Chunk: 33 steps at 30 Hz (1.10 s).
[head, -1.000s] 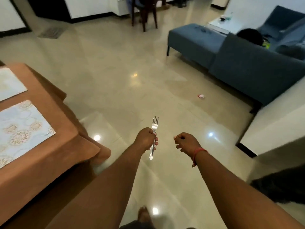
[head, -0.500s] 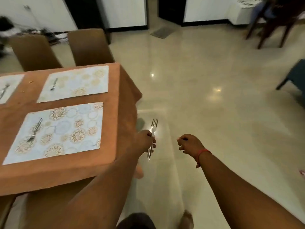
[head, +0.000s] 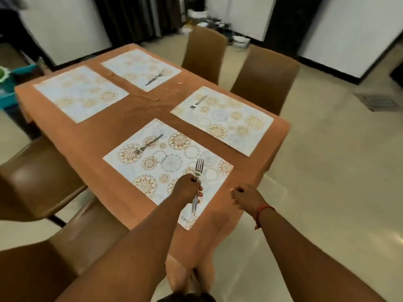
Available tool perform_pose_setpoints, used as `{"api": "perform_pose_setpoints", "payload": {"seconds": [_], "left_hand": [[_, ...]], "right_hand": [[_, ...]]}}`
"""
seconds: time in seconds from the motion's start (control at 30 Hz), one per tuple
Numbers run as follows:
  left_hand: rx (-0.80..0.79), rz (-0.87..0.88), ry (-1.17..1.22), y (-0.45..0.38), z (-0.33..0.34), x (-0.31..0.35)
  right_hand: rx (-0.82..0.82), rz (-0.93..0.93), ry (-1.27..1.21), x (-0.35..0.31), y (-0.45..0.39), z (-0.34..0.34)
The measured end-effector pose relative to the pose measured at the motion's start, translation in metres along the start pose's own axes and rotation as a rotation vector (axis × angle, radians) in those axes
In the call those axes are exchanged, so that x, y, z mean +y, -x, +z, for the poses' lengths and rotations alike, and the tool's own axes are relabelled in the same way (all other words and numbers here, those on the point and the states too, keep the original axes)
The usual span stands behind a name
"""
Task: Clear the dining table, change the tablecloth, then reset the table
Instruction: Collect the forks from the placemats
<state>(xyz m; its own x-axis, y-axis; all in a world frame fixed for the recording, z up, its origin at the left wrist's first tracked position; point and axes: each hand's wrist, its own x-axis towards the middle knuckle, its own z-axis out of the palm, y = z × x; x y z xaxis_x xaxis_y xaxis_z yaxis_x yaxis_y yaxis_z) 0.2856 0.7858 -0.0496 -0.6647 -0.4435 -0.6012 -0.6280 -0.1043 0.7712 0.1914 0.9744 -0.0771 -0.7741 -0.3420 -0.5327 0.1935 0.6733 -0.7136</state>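
An orange tablecloth [head: 109, 131] covers the dining table and carries several patterned placemats. My left hand [head: 188, 187] is shut on a silver fork [head: 197, 184], tines up, above the nearest placemat [head: 152, 162]. Another fork [head: 148, 144] lies on that same mat. Single forks lie on the right mat [head: 198, 102] and the far mat [head: 155, 78]. The far left placemat [head: 80, 92] is bare. My right hand [head: 245, 198] is a closed fist holding nothing, over the table's near right corner.
Brown chairs stand around the table: two at the far right [head: 265, 79], [head: 205, 53] and two at the near left [head: 41, 177]. Crumbs dot the cloth near the middle [head: 168, 90]. Shiny floor stretches to the right, with a floor vent [head: 376, 101].
My view has swung left from the sofa and floor to the whole table. My hands, the left still gripping the fork, now hover over the near placemat instead of the floor.
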Motion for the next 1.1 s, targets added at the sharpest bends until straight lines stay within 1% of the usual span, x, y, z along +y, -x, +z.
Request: {"api": "perform_pose_setpoints", "payload": {"seconds": [0.17,0.23,0.37,0.47,0.57,0.63,0.73,0.8,0.87,0.93,0.97,1.03,1.1], "left_hand": [[0.151,-0.089,0.194,-0.034,-0.07,0.005],[0.224,-0.114,0.26,-0.044,-0.096,0.003],[0.387,-0.171,0.387,-0.056,-0.138,-0.016],[0.531,-0.207,0.459,-0.066,-0.155,-0.035],[0.656,-0.276,0.497,-0.068,-0.156,-0.042],[0.747,-0.347,0.512,-0.067,-0.152,-0.045],[0.851,-0.429,0.406,-0.063,-0.142,-0.048],[0.905,-0.448,0.455,-0.063,-0.133,-0.048],[0.943,-0.455,0.539,-0.066,-0.122,-0.048],[0.953,-0.448,0.667,-0.071,-0.108,-0.049],[0.963,-0.444,0.701,-0.071,-0.101,-0.047],[0.978,-0.446,0.773,-0.072,-0.088,-0.046],[0.985,-0.439,0.865,-0.074,-0.078,-0.04]], "right_hand": [[-0.209,-0.14,0.182,-0.085,-0.071,0.044],[-0.294,-0.222,0.289,-0.117,-0.094,0.064],[-0.423,-0.344,0.451,-0.174,-0.137,0.114],[-0.498,-0.467,0.593,-0.207,-0.168,0.156],[-0.506,-0.6,0.73,-0.234,-0.196,0.189],[-0.48,-0.768,0.897,-0.247,-0.215,0.211],[-0.386,-1.023,1.179,-0.26,-0.235,0.233],[-0.345,-1.118,1.305,-0.263,-0.247,0.242],[-0.311,-1.196,1.348,-0.262,-0.256,0.246],[-0.318,-1.246,1.335,-0.261,-0.263,0.248],[-0.335,-1.242,1.329,-0.26,-0.263,0.248],[-0.396,-1.184,1.308,-0.259,-0.263,0.247],[-0.492,-1.098,1.214,-0.253,-0.261,0.242]]}}
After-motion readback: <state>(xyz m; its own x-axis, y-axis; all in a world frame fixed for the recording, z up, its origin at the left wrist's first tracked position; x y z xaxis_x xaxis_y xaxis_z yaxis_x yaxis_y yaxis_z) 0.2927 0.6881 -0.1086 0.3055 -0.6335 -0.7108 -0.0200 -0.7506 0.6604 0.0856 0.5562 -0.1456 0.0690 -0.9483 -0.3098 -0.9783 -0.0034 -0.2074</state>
